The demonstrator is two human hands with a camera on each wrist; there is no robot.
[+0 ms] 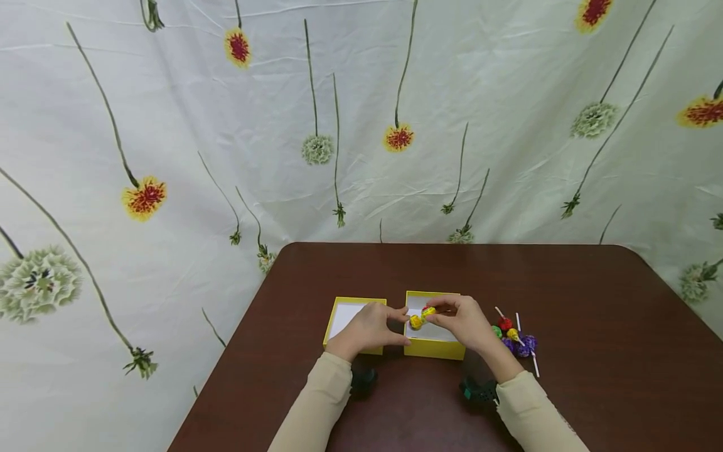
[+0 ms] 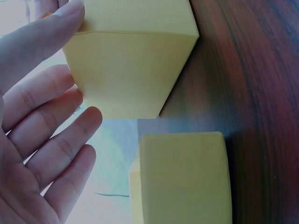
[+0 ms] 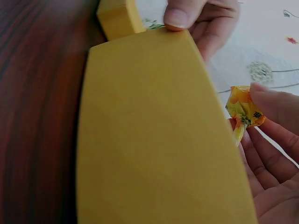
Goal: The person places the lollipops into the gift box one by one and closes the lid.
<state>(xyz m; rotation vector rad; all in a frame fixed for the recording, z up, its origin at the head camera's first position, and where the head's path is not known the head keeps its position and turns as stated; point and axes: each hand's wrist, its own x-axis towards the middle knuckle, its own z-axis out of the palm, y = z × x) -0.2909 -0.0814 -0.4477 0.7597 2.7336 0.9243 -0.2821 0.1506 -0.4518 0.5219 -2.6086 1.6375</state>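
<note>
My right hand [image 1: 460, 317] pinches a yellow-wrapped lollipop [image 3: 245, 109] between thumb and fingers over the yellow box [image 1: 433, 349]. Inside that box, which has a pale interior, another yellow lollipop [image 1: 415, 322] lies near the left wall. A bit of red shows beside the held lollipop, partly covered by the fingers. My left hand [image 1: 369, 326] rests its thumb and fingertips against the left side of the box, fingers only slightly bent. In the right wrist view, the left thumb [image 3: 177, 18] touches the box's corner. The lollipop's stick is hidden.
To the left lies a second yellow box part [image 1: 344, 311] with a white inside, partly under my left forearm. Right of the right hand is a pile of lollipops with purple [image 1: 527, 345], red [image 1: 505, 323], green and yellow wrappers. A flowered cloth [image 1: 361, 188] hangs behind the brown table [image 1: 593, 301].
</note>
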